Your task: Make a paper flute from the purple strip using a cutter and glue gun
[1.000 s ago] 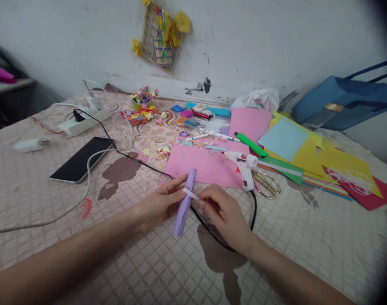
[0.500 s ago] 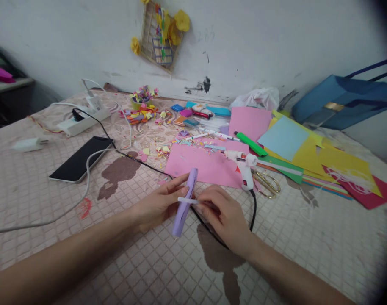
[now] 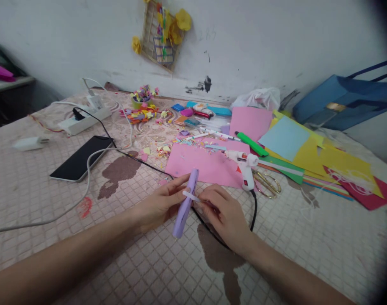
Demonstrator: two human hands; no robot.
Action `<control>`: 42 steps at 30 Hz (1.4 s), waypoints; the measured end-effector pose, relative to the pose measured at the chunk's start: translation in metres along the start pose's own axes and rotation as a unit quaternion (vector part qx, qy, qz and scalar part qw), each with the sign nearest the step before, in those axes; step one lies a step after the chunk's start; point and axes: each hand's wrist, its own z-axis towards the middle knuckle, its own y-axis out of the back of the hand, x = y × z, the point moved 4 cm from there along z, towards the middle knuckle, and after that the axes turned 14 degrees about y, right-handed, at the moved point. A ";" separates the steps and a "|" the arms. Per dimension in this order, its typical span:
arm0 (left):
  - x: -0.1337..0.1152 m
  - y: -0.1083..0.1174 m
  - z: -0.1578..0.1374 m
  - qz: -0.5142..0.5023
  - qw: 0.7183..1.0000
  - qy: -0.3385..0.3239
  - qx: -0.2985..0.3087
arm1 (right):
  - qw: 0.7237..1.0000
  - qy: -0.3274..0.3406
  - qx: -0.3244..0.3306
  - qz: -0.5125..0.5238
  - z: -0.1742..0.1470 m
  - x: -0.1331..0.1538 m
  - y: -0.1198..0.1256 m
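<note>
A purple paper roll (image 3: 181, 218) is held at a slant above the table by my left hand (image 3: 161, 202), whose fingers close on its left side. Between the fingertips of my right hand (image 3: 224, 214) is a thin whitish strip (image 3: 191, 196), which crosses the roll near its middle. Whether the strip is stuck to the roll I cannot tell. Beyond my hands, a white glue gun (image 3: 244, 167) lies partly on a pink sheet (image 3: 193, 163), its black cord running down behind my right hand.
Gold-handled scissors (image 3: 269, 186), coloured paper sheets (image 3: 295, 148) and a green marker (image 3: 251, 144) lie at the right. A phone (image 3: 82, 159), cables and a power strip (image 3: 85, 120) are at the left. Paper scraps and a small flower pot (image 3: 141, 101) stand farther back.
The white strip has tilted, its left end now higher against the purple roll. The roll has turned slightly; both hands stay in nearly the same place.
</note>
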 end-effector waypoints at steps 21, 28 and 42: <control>0.002 -0.003 0.001 -0.014 1.000 0.021 0.007 | 0.993 0.091 -0.002 -0.081 -0.001 0.007 -0.001; 0.001 -0.005 0.000 -0.018 1.000 0.011 0.013 | 0.994 -0.009 -0.089 0.065 0.002 0.005 0.006; 0.002 -0.005 0.001 -0.029 0.999 0.011 0.025 | 0.999 0.004 -0.043 0.030 0.003 -0.003 0.006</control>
